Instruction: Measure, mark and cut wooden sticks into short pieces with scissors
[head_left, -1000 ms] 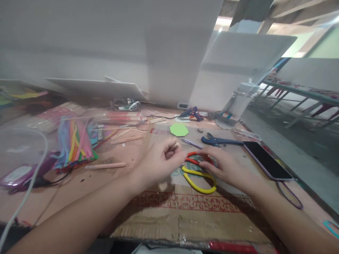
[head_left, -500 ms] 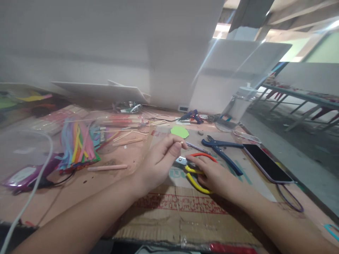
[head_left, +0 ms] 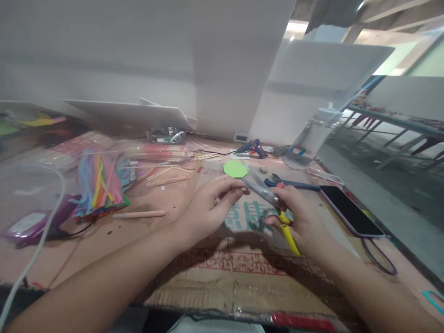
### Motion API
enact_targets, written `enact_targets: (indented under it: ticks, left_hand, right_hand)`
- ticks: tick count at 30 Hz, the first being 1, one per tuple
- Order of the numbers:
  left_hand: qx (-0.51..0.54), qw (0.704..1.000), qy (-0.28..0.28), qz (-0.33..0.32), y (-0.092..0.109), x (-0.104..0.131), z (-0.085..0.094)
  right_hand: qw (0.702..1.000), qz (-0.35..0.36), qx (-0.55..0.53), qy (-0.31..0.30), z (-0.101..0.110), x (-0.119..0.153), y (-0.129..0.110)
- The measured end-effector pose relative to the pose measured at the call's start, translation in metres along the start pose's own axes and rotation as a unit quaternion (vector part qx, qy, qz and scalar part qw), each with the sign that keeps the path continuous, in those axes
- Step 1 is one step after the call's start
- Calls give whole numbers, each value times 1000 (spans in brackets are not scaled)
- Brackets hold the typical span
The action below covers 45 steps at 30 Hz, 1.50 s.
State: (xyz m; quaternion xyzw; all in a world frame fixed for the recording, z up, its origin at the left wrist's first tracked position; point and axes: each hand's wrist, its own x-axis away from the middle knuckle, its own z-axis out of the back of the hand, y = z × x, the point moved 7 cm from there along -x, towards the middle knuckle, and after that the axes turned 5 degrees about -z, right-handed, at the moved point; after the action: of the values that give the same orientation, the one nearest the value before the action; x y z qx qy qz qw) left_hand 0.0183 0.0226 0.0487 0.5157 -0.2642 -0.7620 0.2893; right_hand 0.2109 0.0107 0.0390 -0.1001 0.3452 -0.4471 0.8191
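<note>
Right hand [head_left: 298,222] grips scissors [head_left: 274,206], blades touching left hand [head_left: 211,208] fingertips.

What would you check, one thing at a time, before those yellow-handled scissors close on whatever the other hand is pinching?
1. Right hand has a firm grip on the scissors: ok, fingers wrap the yellow and red handles.
2. Left hand pinches a small piece: cannot tell, it is too small and blurred.
3. Blades point at the pinch, not at the fingertips: cannot tell, blades are blurred.
4. Cardboard lies under the hands: ok.
5. Phone lies apart from the blades: ok, off to the right.
6. Blue pliers lie behind the right hand: ok.
</note>
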Motion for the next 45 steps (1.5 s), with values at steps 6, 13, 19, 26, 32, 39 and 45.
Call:
enact_targets:
  ticks: [6, 13, 19, 26, 32, 39, 45]
  left_hand:
    - [-13, 999, -15, -37, 4, 2, -1]
    - [-35, 998, -19, -55, 7, 1, 0]
    - [-44, 997, -32, -56, 11, 1, -1]
    - [-36, 997, -36, -56, 11, 0, -2]
    - [-16, 998, -35, -44, 8, -1, -3]
    - [22, 999, -44, -18, 1, 2, -6]
    - [54, 998, -35, 17, -6, 2, -8]
  right_hand:
    - [998, 46, 40, -11, -8, 2, 2]
    - [997, 56, 50, -5, -9, 3, -1]
    - [997, 54, 49, -18, -10, 3, -4]
    - [996, 59, 64, -26, -11, 3, -3]
    - [995, 58, 71, -24, -11, 4, -2]
    - [995, 54, 85, -14, -9, 7, -1]
    - [997, 22, 74, -24, -12, 7, 5]
